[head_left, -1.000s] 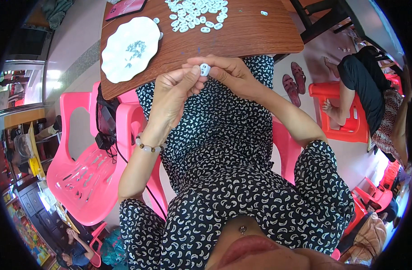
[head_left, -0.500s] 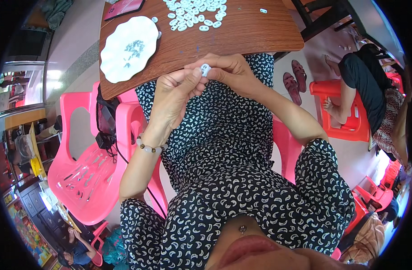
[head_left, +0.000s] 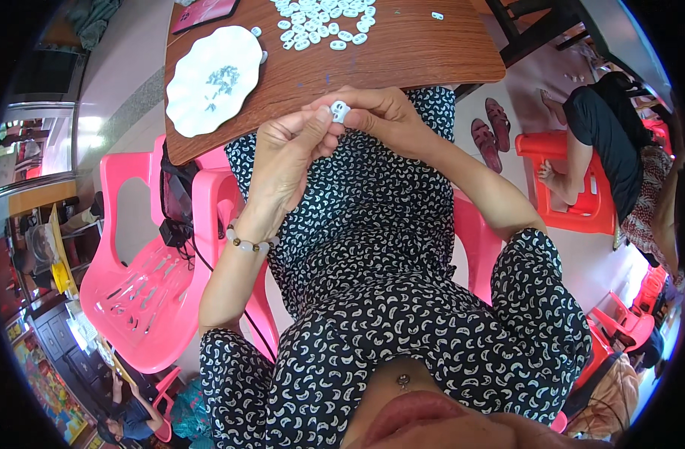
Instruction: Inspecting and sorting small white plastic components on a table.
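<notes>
A small white plastic piece with dark holes is pinched between my two hands near the front edge of the table. My left hand, thumb pressed inward, grips it from the left side. Its other side rests against the thumb and fingers of my right hand. My fingertips partly cover the piece. A white scalloped plate on the table to the left carries a small heap of tiny dark grey-green bits. Farther back lies a spread of white oval pieces, each with two holes.
The brown wooden table bears one stray white piece at the right and a pink flat case at the far left. A pink plastic chair stands to my left. Sandals and a person on a red stool are at the right.
The white piece has turned slightly between my fingers, so its holes face up more plainly. My thumbs have shifted a little; both arms stay in place.
</notes>
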`<state>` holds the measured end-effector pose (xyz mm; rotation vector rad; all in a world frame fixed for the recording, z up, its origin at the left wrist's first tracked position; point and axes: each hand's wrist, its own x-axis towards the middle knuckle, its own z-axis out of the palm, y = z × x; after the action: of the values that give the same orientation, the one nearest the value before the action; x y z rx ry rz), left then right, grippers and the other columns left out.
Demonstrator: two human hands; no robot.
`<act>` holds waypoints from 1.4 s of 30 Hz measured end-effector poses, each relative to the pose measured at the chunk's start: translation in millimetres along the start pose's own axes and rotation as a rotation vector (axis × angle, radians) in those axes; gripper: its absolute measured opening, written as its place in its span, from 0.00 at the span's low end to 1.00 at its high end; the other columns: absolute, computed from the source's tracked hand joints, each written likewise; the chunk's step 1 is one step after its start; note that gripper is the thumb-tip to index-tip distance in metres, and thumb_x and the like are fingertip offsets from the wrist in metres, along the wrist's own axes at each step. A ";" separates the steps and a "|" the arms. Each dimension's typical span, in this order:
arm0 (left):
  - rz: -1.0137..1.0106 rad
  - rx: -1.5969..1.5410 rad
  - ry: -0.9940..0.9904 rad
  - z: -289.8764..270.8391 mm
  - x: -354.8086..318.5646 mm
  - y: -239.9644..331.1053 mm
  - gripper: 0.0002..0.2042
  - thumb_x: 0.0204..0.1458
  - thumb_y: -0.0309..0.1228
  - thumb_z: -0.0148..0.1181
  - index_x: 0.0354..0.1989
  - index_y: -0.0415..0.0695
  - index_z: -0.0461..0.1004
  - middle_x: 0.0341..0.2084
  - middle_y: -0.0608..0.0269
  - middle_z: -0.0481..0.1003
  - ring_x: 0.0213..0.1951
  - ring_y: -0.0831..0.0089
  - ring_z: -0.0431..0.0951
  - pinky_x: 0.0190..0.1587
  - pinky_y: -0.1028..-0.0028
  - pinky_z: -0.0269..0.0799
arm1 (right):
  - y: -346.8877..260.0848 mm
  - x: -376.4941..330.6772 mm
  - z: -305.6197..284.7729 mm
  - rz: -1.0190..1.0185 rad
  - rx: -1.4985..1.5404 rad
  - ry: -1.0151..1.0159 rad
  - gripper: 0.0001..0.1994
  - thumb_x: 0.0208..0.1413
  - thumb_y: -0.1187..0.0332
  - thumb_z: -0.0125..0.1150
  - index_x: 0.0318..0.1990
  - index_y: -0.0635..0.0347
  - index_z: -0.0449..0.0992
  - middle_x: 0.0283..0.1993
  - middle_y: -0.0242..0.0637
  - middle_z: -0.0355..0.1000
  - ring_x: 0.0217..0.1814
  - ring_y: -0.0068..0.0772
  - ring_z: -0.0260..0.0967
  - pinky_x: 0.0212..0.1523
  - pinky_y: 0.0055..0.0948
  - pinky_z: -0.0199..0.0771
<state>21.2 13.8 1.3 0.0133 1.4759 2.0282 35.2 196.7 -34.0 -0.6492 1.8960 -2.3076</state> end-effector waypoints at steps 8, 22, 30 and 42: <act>0.025 0.005 -0.002 -4.6 0.4 -4.9 0.11 0.57 0.33 0.56 0.33 0.37 0.78 0.26 0.65 0.77 0.26 0.83 0.72 0.32 0.84 0.70 | 4.0 -1.2 -1.8 0.046 -0.009 -0.043 0.18 0.61 0.63 0.53 0.55 0.59 0.71 0.55 0.36 0.71 0.55 0.24 0.68 0.56 0.26 0.67; 0.019 0.017 0.041 -7.5 3.9 -10.4 0.11 0.57 0.34 0.57 0.34 0.38 0.78 0.26 0.66 0.77 0.26 0.85 0.72 0.31 0.85 0.69 | 9.3 -0.8 -3.7 0.053 0.079 0.010 0.21 0.60 0.58 0.55 0.56 0.61 0.71 0.43 0.31 0.74 0.44 0.18 0.69 0.47 0.21 0.70; 0.035 0.030 0.027 -8.8 5.5 -8.9 0.11 0.56 0.34 0.58 0.38 0.38 0.78 0.26 0.67 0.77 0.27 0.85 0.72 0.31 0.86 0.67 | -8.7 -1.1 -4.7 0.021 -0.259 0.065 0.17 0.52 0.66 0.65 0.48 0.61 0.73 0.49 0.34 0.71 0.45 0.22 0.70 0.45 0.22 0.72; -0.066 -0.116 -0.028 -10.8 13.4 -6.4 0.10 0.56 0.34 0.57 0.37 0.40 0.77 0.27 0.67 0.77 0.28 0.83 0.73 0.33 0.83 0.70 | -16.1 3.5 0.4 -0.090 -0.613 0.164 0.16 0.47 0.68 0.68 0.43 0.59 0.74 0.37 0.37 0.70 0.42 0.29 0.70 0.37 0.24 0.75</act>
<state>9.5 12.3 -12.9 -0.0543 1.3226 2.0490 35.4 198.9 -17.6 -0.6109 2.7316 -1.8508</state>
